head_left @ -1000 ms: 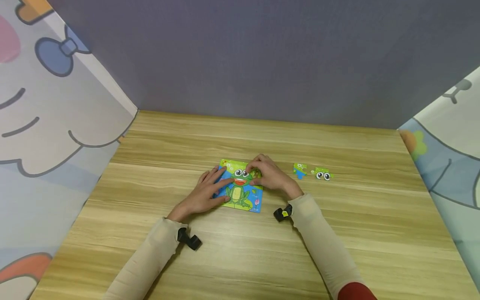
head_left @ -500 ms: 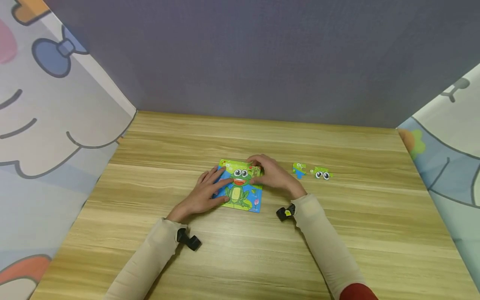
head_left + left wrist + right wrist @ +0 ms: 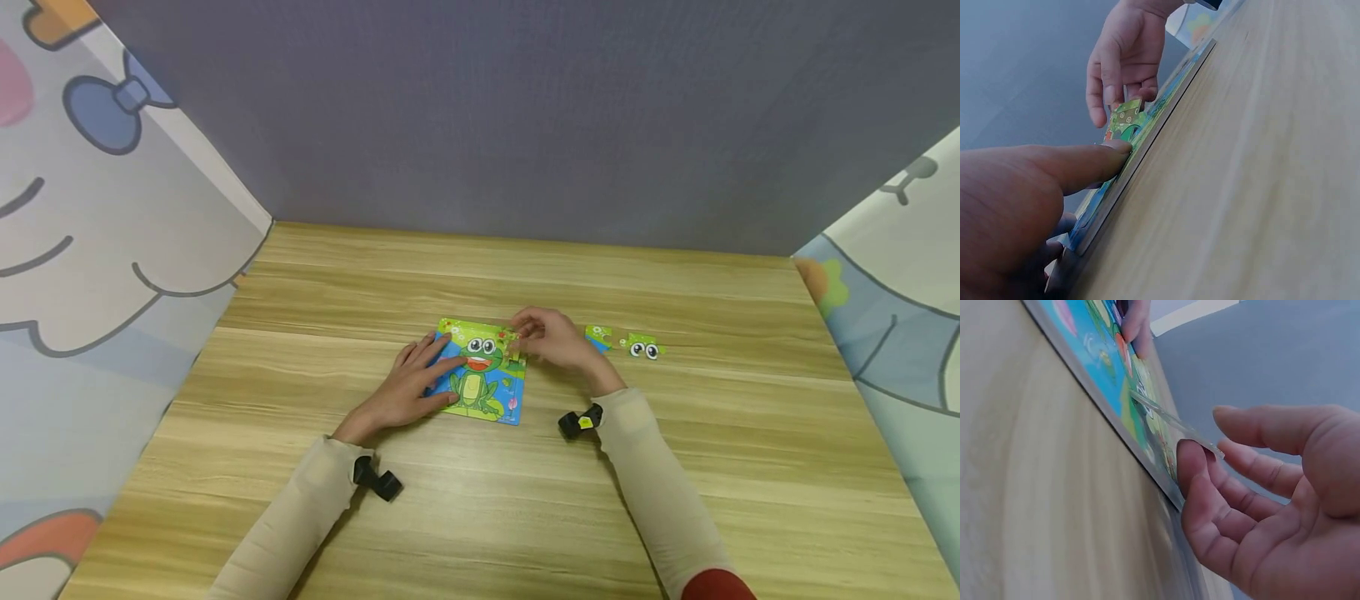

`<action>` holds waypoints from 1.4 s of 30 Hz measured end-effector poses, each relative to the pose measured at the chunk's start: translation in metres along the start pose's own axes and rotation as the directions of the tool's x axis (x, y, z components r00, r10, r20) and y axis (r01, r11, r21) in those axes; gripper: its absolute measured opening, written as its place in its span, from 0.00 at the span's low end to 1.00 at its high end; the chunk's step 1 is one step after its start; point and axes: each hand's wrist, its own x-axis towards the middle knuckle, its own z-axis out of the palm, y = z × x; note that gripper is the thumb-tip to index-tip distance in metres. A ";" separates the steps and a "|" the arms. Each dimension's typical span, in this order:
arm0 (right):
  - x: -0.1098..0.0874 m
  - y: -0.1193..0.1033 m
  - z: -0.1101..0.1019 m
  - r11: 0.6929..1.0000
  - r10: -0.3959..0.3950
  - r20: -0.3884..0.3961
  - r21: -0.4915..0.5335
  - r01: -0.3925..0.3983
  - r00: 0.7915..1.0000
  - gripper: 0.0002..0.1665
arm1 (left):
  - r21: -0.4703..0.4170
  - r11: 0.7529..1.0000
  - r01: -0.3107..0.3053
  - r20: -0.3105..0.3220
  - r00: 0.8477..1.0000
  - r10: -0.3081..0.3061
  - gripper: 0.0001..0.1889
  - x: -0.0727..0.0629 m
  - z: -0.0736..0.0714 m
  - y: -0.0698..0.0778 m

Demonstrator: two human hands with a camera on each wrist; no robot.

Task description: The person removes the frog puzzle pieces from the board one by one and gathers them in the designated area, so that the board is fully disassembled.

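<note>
On the table lies a frog jigsaw puzzle (image 3: 474,387) in a flat board, with a blue and green picture. My left hand (image 3: 408,383) rests on its left side, fingers spread and fingertips near the frog's mouth. At the upper right corner my right hand (image 3: 555,337) holds the edge of a green puzzle piece (image 3: 1127,114) with curled fingers. Seen from the right wrist, that piece (image 3: 1175,420) is tilted, its near edge raised at the fingers and its far edge down at the board. Part of the corner is hidden behind the fingers.
Two loose puzzle pieces lie right of the board: a green and blue piece (image 3: 597,335), partly behind the right wrist, and a piece with frog eyes (image 3: 643,347). A grey partition (image 3: 525,125) stands along the back of the wooden table (image 3: 480,517), with cartoon-printed walls at both sides.
My right hand has shifted right from the frog's eyes to the board's upper right edge, and the corner piece there has come up tilted. My left hand has stayed in place.
</note>
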 end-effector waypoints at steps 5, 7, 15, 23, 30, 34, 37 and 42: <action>-0.002 0.001 -0.003 0.996 0.054 0.012 0.064 -0.054 0.998 0.18 | -0.006 1.000 0.000 0.006 1.000 0.000 0.31 0.000 -0.001 0.001; -0.002 0.001 -0.003 0.993 0.075 0.018 0.086 -0.076 0.997 0.17 | -0.008 1.000 0.002 0.008 1.000 -0.002 0.31 0.001 -0.001 0.001; -0.003 0.007 -0.004 0.989 0.110 -0.022 0.106 -0.107 0.994 0.16 | -0.003 1.000 -0.012 0.004 1.000 0.012 0.31 0.001 0.000 0.001; -0.012 0.013 -0.016 0.981 0.110 -0.091 0.170 -0.093 0.990 0.16 | 0.015 0.999 -0.034 -0.013 0.999 0.034 0.31 0.002 0.000 0.002; -0.025 0.020 -0.037 0.969 0.115 -0.090 0.227 -0.092 0.989 0.18 | 0.004 1.000 -0.018 0.001 1.000 0.018 0.31 0.001 -0.001 0.001; -0.035 0.025 -0.051 0.978 0.103 -0.118 0.193 -0.079 0.988 0.19 | -0.004 1.000 -0.023 -0.012 1.000 0.023 0.31 0.000 0.000 0.000; -0.043 0.028 -0.061 0.983 0.090 -0.143 0.174 -0.065 0.986 0.20 | -0.004 1.000 -0.026 -0.021 0.999 0.025 0.31 0.000 0.001 0.000; -0.057 0.033 -0.074 0.980 0.080 -0.172 0.194 -0.046 0.982 0.21 | 0.010 1.000 -0.026 -0.019 0.999 0.026 0.31 -0.001 0.003 -0.002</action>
